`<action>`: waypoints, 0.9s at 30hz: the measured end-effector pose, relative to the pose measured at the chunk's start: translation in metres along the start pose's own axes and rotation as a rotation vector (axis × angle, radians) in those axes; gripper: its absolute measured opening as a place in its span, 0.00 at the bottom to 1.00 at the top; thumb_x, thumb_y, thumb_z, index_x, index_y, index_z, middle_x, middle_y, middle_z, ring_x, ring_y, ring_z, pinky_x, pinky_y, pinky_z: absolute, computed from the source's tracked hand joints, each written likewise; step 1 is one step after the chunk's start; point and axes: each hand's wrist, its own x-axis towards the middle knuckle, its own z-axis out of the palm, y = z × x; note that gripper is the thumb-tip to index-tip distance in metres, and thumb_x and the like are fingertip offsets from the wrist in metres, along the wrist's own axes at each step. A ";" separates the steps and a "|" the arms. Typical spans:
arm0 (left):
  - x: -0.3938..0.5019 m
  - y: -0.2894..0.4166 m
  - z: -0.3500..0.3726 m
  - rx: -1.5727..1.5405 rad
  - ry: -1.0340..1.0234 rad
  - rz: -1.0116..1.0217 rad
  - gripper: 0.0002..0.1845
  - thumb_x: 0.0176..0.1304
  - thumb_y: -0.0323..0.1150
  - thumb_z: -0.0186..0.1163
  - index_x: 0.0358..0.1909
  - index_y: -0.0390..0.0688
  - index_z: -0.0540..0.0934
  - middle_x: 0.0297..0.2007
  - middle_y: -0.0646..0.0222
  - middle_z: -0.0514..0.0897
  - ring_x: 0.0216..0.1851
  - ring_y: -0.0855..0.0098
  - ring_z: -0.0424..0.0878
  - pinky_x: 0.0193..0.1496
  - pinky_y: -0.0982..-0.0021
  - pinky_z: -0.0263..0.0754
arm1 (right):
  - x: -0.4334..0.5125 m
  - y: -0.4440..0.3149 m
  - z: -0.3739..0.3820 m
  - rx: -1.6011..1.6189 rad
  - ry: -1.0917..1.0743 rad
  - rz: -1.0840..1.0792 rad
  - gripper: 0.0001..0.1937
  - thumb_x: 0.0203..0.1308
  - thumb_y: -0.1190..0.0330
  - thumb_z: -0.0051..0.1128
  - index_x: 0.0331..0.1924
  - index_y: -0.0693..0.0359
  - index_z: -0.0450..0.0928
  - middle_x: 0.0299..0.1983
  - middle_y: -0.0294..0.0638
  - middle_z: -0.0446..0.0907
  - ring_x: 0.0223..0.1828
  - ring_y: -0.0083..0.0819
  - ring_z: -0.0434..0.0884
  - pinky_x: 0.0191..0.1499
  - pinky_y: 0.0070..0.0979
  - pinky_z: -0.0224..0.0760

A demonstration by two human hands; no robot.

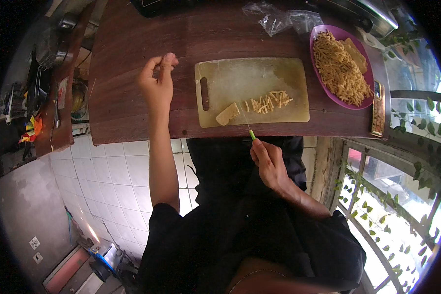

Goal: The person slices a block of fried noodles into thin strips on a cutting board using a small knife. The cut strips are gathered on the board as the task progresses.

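Observation:
My right hand [270, 161] grips the green handle of a kitchen knife [251, 134] at the table's front edge. Its thin blade reaches over the cutting board [242, 77], between a tan block that looks like tempeh [228, 114] and a row of thin cut sticks [268, 103]. Left of the board, my left hand [160, 75] is raised above the table with curled fingers. Its thumb overlaps the fingertips, and I see nothing held there. A purple plate [369, 73] at the right bears a heap of similar sticks [334, 70] and an uncut slab [354, 55].
The brown wooden table [132, 36] carries clear plastic bags [279, 18] at the back and a gold-coloured box-like object [378, 114] by its right edge. Windows with a leafy vine [386, 194] stand at right. Utensils [40, 88] and pots [68, 21] are at far left.

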 end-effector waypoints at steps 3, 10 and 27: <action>-0.017 0.003 -0.005 0.071 -0.120 -0.064 0.09 0.72 0.37 0.68 0.46 0.42 0.88 0.42 0.67 0.92 0.39 0.77 0.86 0.43 0.73 0.78 | 0.001 0.000 0.001 0.014 0.002 0.027 0.26 0.84 0.55 0.41 0.27 0.64 0.70 0.21 0.31 0.65 0.24 0.20 0.60 0.28 0.26 0.54; -0.080 0.025 0.005 0.152 -0.351 0.400 0.10 0.66 0.36 0.71 0.44 0.43 0.87 0.44 0.66 0.88 0.50 0.61 0.83 0.57 0.57 0.73 | 0.001 -0.004 0.002 0.002 -0.003 0.010 0.25 0.84 0.60 0.41 0.27 0.68 0.72 0.19 0.41 0.67 0.22 0.27 0.64 0.27 0.36 0.58; -0.121 0.032 0.020 0.183 -0.267 0.304 0.14 0.56 0.31 0.76 0.45 0.48 0.88 0.51 0.67 0.83 0.55 0.59 0.77 0.60 0.56 0.68 | 0.006 0.003 0.010 -0.112 -0.003 -0.024 0.26 0.85 0.58 0.42 0.27 0.68 0.69 0.19 0.40 0.65 0.21 0.31 0.61 0.26 0.35 0.54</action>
